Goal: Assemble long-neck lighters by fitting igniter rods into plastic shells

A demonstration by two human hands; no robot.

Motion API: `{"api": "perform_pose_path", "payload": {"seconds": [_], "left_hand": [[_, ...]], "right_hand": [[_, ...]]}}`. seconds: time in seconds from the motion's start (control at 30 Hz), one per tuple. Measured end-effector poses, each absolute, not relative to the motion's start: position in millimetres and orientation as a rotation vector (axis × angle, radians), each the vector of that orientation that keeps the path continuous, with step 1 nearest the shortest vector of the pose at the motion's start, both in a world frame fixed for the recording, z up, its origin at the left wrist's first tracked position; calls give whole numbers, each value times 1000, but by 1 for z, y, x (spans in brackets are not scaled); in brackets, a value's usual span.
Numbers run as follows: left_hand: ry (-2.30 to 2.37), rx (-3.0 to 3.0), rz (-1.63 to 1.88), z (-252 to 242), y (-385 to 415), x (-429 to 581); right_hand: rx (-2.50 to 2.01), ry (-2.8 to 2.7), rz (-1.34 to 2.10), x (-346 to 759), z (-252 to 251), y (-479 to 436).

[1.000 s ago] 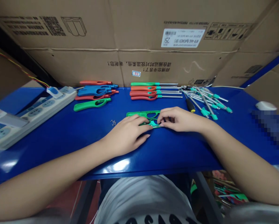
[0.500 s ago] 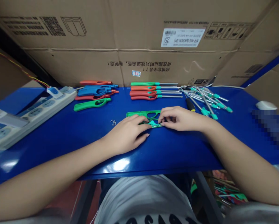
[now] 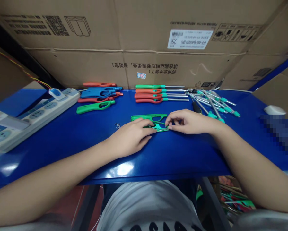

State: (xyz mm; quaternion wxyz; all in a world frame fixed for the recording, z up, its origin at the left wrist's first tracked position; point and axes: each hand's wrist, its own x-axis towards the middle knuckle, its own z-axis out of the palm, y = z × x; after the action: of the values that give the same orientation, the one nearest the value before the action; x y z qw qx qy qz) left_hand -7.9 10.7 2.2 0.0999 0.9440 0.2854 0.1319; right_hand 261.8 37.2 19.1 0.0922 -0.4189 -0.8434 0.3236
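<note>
I have the left hand palm down, fingers bent; on the right hand, thumb and forefinger nearly meet.

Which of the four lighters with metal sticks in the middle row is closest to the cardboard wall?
The green lighter, at the very back; the orange lighter and two red lighters lie in front of it.

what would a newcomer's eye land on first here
Probably the left hand and right hand, both at a green plastic casing near the middle of the blue table. Beyond them, coloured handles with metal rods lie side by side. A cardboard panel with upside-down print rises at the back.
</note>
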Motion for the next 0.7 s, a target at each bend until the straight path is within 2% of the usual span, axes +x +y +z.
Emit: {"api": "perform_pose_path", "payload": {"seconds": [0.2,0.33,0.43,0.7], "left_hand": [[1018,2623,473,23,21,-18],[1187,2586,292,29,25,-23],[1207,2558,207,26,27,-24],[1163,2547,248,20,29,-22]], "right_hand": [[-1237,-2513,915,262,17,38],[-1238,-2516,910,261,16,38],[-1235,-2518,899,261,15,39],[-1204,-2536,885,263,14,40]]}}
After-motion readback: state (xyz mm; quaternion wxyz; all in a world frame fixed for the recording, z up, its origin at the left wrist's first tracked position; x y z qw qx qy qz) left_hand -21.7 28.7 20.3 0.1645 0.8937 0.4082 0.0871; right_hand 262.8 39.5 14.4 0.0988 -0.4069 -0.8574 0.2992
